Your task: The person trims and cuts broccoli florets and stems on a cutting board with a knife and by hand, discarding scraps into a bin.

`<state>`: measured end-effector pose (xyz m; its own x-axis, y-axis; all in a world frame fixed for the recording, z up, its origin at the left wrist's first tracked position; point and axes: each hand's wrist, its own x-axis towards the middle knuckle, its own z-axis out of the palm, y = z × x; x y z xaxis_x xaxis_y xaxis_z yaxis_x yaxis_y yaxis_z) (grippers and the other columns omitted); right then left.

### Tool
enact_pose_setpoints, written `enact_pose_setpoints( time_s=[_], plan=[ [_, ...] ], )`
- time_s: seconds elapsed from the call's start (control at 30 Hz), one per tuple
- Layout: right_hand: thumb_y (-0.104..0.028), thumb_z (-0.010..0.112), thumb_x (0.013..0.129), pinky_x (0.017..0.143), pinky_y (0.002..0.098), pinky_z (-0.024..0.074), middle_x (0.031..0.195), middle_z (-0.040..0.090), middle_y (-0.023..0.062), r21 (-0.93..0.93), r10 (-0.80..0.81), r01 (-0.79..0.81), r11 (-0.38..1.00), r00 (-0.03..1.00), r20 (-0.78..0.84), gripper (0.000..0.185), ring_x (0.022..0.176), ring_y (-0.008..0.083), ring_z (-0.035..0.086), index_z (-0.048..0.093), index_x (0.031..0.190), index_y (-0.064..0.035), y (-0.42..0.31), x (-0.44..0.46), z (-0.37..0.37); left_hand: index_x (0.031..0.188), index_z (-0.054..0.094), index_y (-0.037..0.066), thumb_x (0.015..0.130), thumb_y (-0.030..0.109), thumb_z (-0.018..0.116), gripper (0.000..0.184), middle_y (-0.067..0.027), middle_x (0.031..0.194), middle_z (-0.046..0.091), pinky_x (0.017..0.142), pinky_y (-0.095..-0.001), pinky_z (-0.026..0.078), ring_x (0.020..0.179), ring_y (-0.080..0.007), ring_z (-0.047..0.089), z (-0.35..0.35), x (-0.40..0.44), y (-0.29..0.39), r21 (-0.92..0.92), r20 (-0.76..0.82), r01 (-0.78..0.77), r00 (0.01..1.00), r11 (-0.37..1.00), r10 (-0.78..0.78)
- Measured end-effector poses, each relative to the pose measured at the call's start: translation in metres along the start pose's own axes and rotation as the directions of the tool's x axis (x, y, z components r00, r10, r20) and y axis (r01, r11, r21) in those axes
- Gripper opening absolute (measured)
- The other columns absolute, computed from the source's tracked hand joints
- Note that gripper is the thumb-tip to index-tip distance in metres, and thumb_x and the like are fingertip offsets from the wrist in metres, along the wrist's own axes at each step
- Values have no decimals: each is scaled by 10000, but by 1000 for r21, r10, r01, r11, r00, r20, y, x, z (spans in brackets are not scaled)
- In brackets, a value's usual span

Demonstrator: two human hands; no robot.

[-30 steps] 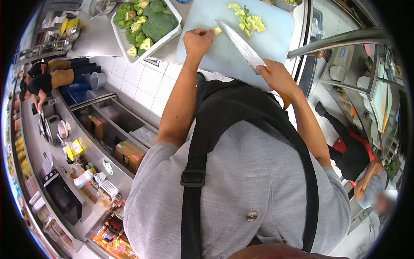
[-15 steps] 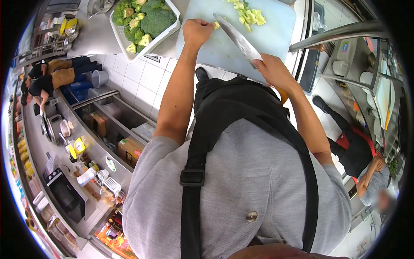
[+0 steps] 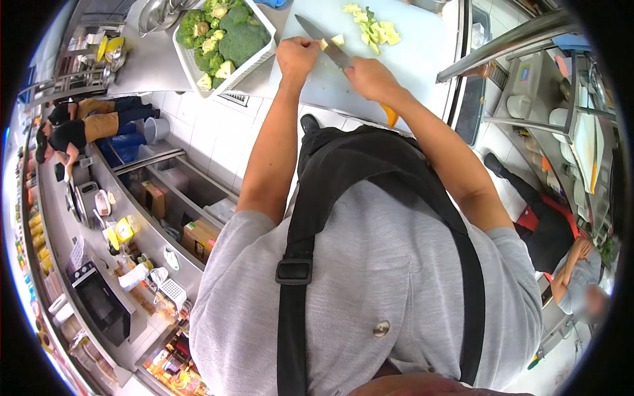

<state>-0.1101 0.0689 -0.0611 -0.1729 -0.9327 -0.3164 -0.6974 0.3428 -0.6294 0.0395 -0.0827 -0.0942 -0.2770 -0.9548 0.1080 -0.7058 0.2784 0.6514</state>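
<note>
My right hand (image 3: 373,79) is wrapped round the orange handle of a kitchen knife (image 3: 340,57); the handle's end shows below my wrist. The blade lies across the cutting board (image 3: 403,72), its tip pointing up and left. My left hand (image 3: 296,58) is closed, its fingertips pinching a small pale piece of broccoli stem (image 3: 323,44) against the near side of the blade. Just beyond the blade lies another pale cut piece (image 3: 338,39). Several chopped green-yellow stem pieces (image 3: 372,31) are scattered farther up the board.
Left of the board stands a white basket (image 3: 248,68) filled with broccoli heads (image 3: 241,41). Metal bowls (image 3: 155,18) sit beyond it on the steel counter (image 3: 139,63). A metal rail (image 3: 502,46) runs at the right. Other people stand at far left and at right.
My right hand and the knife have moved left, bringing the blade up to my left fingertips. A cut piece now lies on the blade's far side. My left hand has barely moved.
</note>
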Motion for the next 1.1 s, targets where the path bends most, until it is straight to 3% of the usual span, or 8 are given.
enact_pose_setpoints(
  time_s=[0.13,0.23,0.33,0.53,0.63,0.73,0.93,1.1],
  plan=[
    [-344,528,1071,809,552,552,879,734,267,148,89,-74,986,991,-101,392,811,433,727,656,1034,25,11,-17,-31,989,832,78,866,229,794,199,-184,774,764,742,-438,601,755,-354,759,-5,0,13,-2,-151,-43,988,999,42],
    [-344,529,1077,719,515,563,759,709,232,124,82,-59,990,980,-181,397,620,389,700,637,1015,33,26,-35,-49,1047,823,78,880,204,778,214,-161,801,764,738,-433,599,752,-357,747,0,-11,20,83,160,-321,939,944,305],
    [-332,529,1078,638,475,563,726,691,211,185,168,-144,972,979,-118,394,552,330,689,624,998,41,30,-52,-61,1049,815,70,878,166,763,203,-196,927,760,774,-427,596,817,-375,736,6,0,14,26,131,-569,817,822,562],
    [-313,537,1083,562,431,543,691,662,190,226,177,-151,962,979,-99,385,511,278,665,611,969,47,41,-81,-58,1082,791,27,833,157,818,282,-175,1022,748,823,-413,599,865,-321,739,8,-15,32,42,181,-365,918,930,352],
    [-302,545,1083,558,429,534,679,651,184,225,159,-145,964,986,-48,380,497,274,649,611,957,51,42,-89,-56,1086,789,15,804,168,865,329,-159,983,756,808,-399,606,849,-282,745,7,-24,30,-145,147,-396,898,907,416],
    [-299,553,1080,553,427,526,683,646,184,244,160,-158,957,987,10,383,488,266,640,610,951,57,43,-97,-55,1096,790,12,802,167,881,345,-148,952,764,795,-378,611,833,-262,754,-9,-33,27,22,130,-436,893,900,430],
    [-306,564,1076,552,431,514,700,635,188,268,146,-159,950,987,67,403,477,251,621,606,928,66,48,-110,-49,998,813,20,822,180,861,242,-149,869,777,748,-369,602,753,-264,754,-2,-29,17,-155,202,-330,912,931,357],
    [-314,570,1075,551,436,502,696,631,181,293,167,-200,935,977,133,409,472,248,614,599,933,69,46,-117,-47,891,830,32,849,294,839,266,-142,751,769,698,-369,593,664,-274,743,-2,-25,15,-114,211,-95,970,989,117]
  ],
)
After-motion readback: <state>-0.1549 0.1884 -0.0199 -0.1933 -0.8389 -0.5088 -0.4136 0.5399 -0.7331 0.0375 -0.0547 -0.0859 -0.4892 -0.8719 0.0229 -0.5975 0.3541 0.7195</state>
